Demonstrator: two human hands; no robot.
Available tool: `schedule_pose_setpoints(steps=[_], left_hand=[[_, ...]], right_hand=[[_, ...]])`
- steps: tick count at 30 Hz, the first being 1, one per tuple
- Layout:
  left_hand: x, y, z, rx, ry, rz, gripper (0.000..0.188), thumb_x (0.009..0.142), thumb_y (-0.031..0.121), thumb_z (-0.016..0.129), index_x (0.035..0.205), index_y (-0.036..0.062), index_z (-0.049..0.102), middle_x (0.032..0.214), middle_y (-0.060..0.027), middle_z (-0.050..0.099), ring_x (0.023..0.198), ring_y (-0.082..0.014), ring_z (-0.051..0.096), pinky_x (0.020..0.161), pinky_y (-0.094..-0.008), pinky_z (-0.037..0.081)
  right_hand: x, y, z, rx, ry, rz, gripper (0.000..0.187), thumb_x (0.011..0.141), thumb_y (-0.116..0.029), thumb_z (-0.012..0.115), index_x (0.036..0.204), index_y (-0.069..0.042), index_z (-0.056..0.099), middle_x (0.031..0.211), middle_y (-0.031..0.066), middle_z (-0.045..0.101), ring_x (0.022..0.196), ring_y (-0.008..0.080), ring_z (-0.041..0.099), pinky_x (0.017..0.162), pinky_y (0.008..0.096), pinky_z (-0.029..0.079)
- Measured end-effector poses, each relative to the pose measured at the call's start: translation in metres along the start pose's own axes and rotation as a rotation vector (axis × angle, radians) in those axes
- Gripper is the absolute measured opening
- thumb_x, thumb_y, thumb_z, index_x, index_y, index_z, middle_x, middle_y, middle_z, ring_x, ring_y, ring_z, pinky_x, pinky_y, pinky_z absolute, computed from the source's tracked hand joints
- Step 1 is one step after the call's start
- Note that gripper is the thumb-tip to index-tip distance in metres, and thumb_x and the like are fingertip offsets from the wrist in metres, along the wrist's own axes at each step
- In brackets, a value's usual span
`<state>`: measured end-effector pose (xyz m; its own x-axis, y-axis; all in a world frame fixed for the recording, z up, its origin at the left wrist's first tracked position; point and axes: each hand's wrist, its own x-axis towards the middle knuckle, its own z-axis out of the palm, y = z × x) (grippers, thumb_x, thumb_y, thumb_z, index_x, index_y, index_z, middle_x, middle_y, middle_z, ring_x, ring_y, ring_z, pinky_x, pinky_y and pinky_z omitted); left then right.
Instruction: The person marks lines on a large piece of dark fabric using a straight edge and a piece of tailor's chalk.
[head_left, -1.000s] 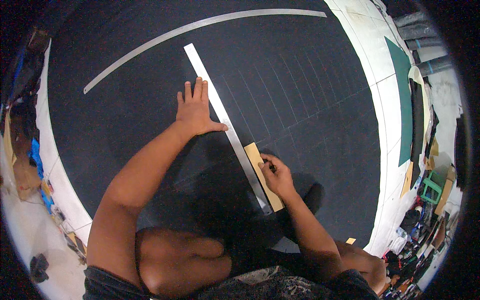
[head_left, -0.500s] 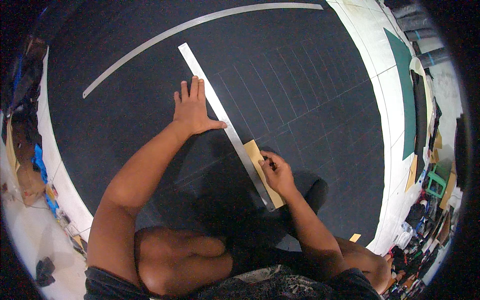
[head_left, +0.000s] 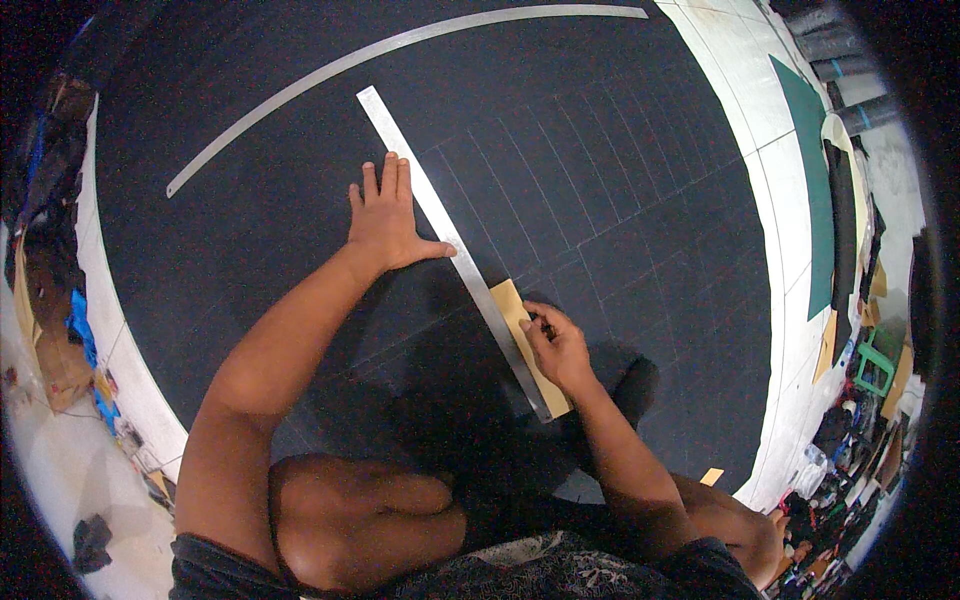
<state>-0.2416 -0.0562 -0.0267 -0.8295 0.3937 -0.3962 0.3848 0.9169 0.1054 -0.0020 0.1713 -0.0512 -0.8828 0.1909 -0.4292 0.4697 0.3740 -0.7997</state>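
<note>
A straight metal ruler [head_left: 430, 205] lies slantwise on a large sheet of black fabric-like material [head_left: 250, 235]. My left hand [head_left: 385, 225] is open on its left side, fingers spread, fingertips and thumb pressing on the ruler's edge. Along the ruler's lower right side lies a narrow tan card strip [head_left: 510, 300]. Over the strip's right edge rests my right hand [head_left: 558, 350], its fingers curled in a pinch. What the fingertips hold, if anything, is too small to make out. Thin pale lines form a grid on the black sheet right of the ruler.
Across the far part of the sheet lies a second long metal ruler [head_left: 400, 45], looking curved. White floor tiles [head_left: 775, 180] border the sheet. At the right are a green sheet [head_left: 812, 200], a green plastic stool-like frame [head_left: 875, 370] and cluttered items. A small tan scrap [head_left: 711, 477] sits near my knee.
</note>
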Motion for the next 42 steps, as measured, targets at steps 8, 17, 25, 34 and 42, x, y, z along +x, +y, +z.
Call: schedule_pose_setpoints(steps=[8, 17, 25, 34, 42], left_hand=[[-0.001, 0.000, -0.003, -0.007, -0.024, -0.011, 0.149, 0.058, 0.080, 0.081, 0.160, -0.0052, 0.013, 0.167, -0.0257, 0.012, 0.152, -0.0528, 0.014, 0.119, -0.0674, 0.023], [-0.003, -0.002, -0.004, -0.029, -0.049, -0.019, 0.149, 0.057, 0.077, 0.083, 0.160, -0.0058, 0.012, 0.168, -0.0261, 0.011, 0.153, -0.0535, 0.011, 0.119, -0.0682, 0.021], [-0.002, -0.004, -0.001, -0.037, -0.046, -0.021, 0.151, 0.055, 0.077, 0.084, 0.159, -0.0061, 0.011, 0.167, -0.0274, 0.011, 0.152, -0.0540, 0.013, 0.119, -0.0689, 0.021], [0.002, 0.007, -0.012, -0.043, -0.093, -0.012, 0.150, 0.058, 0.076, 0.084, 0.159, -0.0089, 0.012, 0.167, -0.0280, 0.010, 0.152, -0.0549, 0.011, 0.118, -0.0693, 0.021], [0.002, 0.001, -0.004, 0.001, -0.077, -0.006, 0.152, 0.054, 0.078, 0.084, 0.158, -0.0074, 0.014, 0.166, -0.0282, 0.013, 0.151, -0.0555, 0.016, 0.117, -0.0690, 0.026]], right_hand=[[-0.001, -0.009, 0.001, 0.006, 0.027, 0.027, 0.030, 0.096, -0.017, 0.072, 0.123, -0.003, 0.070, 0.083, 0.0001, 0.062, 0.075, 0.0083, 0.055, 0.071, 0.0257, 0.048], [0.017, 0.014, -0.049, -0.226, 0.408, -0.084, 0.029, 0.093, -0.017, 0.075, 0.117, -0.004, 0.068, 0.103, 0.0059, 0.061, 0.090, 0.0166, 0.059, 0.080, 0.0315, 0.050], [0.068, -0.028, -0.049, 0.150, 0.573, -0.060, 0.059, 0.111, -0.047, 0.033, 0.108, -0.001, 0.070, 0.099, 0.0089, 0.064, 0.088, 0.0177, 0.058, 0.079, 0.0327, 0.047], [0.157, -0.106, 0.038, 0.153, 0.169, -0.345, 0.038, 0.107, -0.030, 0.054, 0.121, 0.004, 0.066, 0.110, 0.0148, 0.074, 0.098, 0.0203, 0.071, 0.089, 0.0332, 0.054], [0.195, -0.148, 0.066, -0.104, 0.165, -0.456, 0.025, 0.101, -0.022, 0.061, 0.112, -0.001, 0.070, 0.110, 0.0201, 0.073, 0.102, 0.0390, 0.070, 0.091, 0.0444, 0.054]])
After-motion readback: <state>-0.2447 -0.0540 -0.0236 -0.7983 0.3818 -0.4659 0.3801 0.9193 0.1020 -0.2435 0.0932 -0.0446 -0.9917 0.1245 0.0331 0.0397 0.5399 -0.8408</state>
